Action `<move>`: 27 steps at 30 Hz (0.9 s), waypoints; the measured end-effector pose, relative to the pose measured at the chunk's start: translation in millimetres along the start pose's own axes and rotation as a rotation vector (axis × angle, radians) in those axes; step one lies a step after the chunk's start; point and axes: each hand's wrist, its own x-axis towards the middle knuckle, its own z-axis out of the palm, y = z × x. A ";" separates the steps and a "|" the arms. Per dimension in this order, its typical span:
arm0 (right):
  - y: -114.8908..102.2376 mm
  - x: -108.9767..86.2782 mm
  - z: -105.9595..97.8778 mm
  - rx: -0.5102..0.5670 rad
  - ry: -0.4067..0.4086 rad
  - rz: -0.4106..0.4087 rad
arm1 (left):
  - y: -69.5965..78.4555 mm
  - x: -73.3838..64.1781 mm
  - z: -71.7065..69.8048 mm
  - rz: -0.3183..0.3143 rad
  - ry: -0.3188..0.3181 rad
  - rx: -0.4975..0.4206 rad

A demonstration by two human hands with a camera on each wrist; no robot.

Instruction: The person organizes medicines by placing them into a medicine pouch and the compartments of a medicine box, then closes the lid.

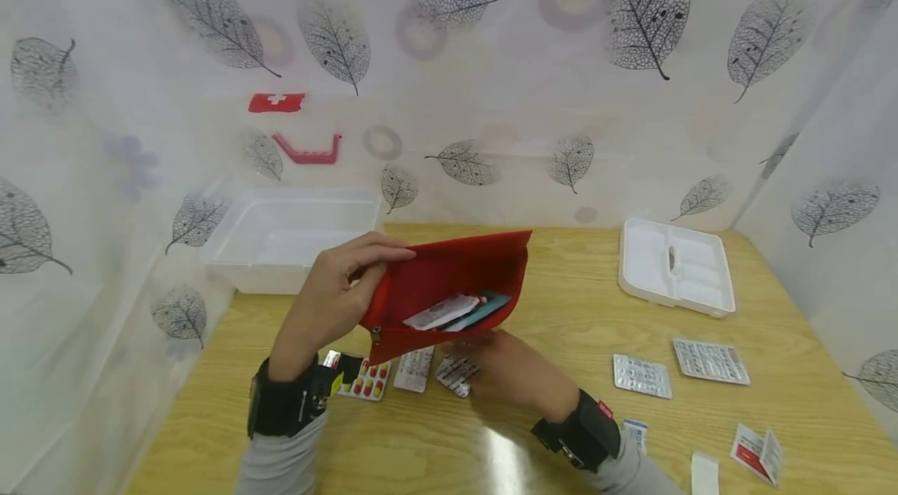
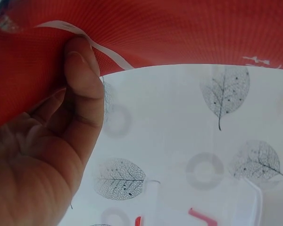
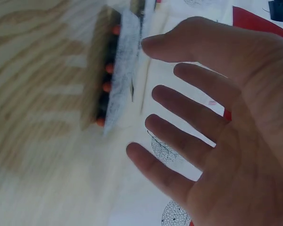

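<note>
My left hand [image 1: 337, 292] pinches the left edge of a red zippered pouch [image 1: 456, 249], tilted so its mouth faces me above the table. Inside lie a white packet [image 1: 442, 311] and a teal packet [image 1: 484, 311]. In the left wrist view a finger [image 2: 82, 70] bends against the red fabric [image 2: 179, 33]. Below the pouch, my right hand [image 1: 512, 370] is near a silver blister pack [image 1: 456, 374]; in the head view the pouch hides its fingertips. The right wrist view shows that hand's fingers [image 3: 179, 136] spread and holding nothing, with a blister pack [image 3: 122, 70] beyond.
Capsule blister pack [image 1: 368, 380] and another blister pack [image 1: 414, 369] lie under the pouch. A white bin [image 1: 259, 277] stands back left, a white divided tray [image 1: 638, 288] back right. Blister packs [image 1: 641, 376], [image 1: 710, 361] and a folded red-white card [image 1: 751, 452] lie on the right.
</note>
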 end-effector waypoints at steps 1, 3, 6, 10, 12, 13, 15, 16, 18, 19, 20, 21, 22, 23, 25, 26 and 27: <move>0.7 -0.6 2.0 0.002 0.007 -0.011 | 0.1 0.4 0.0 0.005 -0.003 -0.001; 1.7 -2.6 5.2 -0.010 0.029 -0.038 | 0.0 1.0 -0.1 0.014 -0.007 -0.006; 2.3 -4.6 7.7 -0.047 0.065 -0.090 | 0.9 2.2 -0.1 0.022 -0.008 -0.006; 2.4 -4.0 8.1 -0.068 0.090 -0.116 | 2.8 2.9 0.2 0.018 -0.005 -0.001; 1.8 -3.8 7.2 -0.068 0.091 -0.120 | 3.2 2.9 0.6 0.013 -0.007 0.000; 1.4 -3.6 6.8 -0.069 0.083 -0.118 | 3.2 2.8 0.8 0.010 -0.008 0.001; 0.2 -4.1 5.4 -0.069 0.066 -0.114 | 3.0 2.4 1.3 0.005 -0.013 0.003; -0.6 -4.3 4.7 -0.070 0.059 -0.112 | 2.8 2.0 1.4 0.003 -0.017 0.002; -2.1 -4.9 3.5 -0.073 0.041 -0.107 | 2.6 1.3 1.7 0.002 -0.019 0.003; -2.9 -5.0 2.9 -0.075 0.034 -0.100 | 2.7 1.1 1.6 0.002 -0.019 0.003; -3.9 -5.2 2.0 -0.082 0.031 -0.098 | 2.8 0.8 1.7 0.001 -0.019 0.003; -4.7 -5.3 1.2 -0.079 0.024 -0.094 | 2.8 0.6 1.8 0.000 -0.019 0.004; -5.8 -5.2 0.0 -0.073 0.015 -0.088 | 2.8 0.3 1.9 -0.002 -0.018 0.005; -6.9 -4.9 -1.3 -0.062 0.004 -0.087 | 2.8 0.3 2.0 -0.004 -0.018 0.007; -10.1 -4.0 -5.0 -0.026 -0.027 -0.063 | 2.7 0.3 2.7 -0.012 -0.023 0.006; -12.4 -3.7 -7.9 -0.007 -0.046 -0.055 | 2.7 0.4 3.0 -0.013 -0.025 0.005; -15.4 -3.7 -11.3 0.018 -0.070 -0.040 | 2.6 0.6 3.3 -0.014 -0.026 0.005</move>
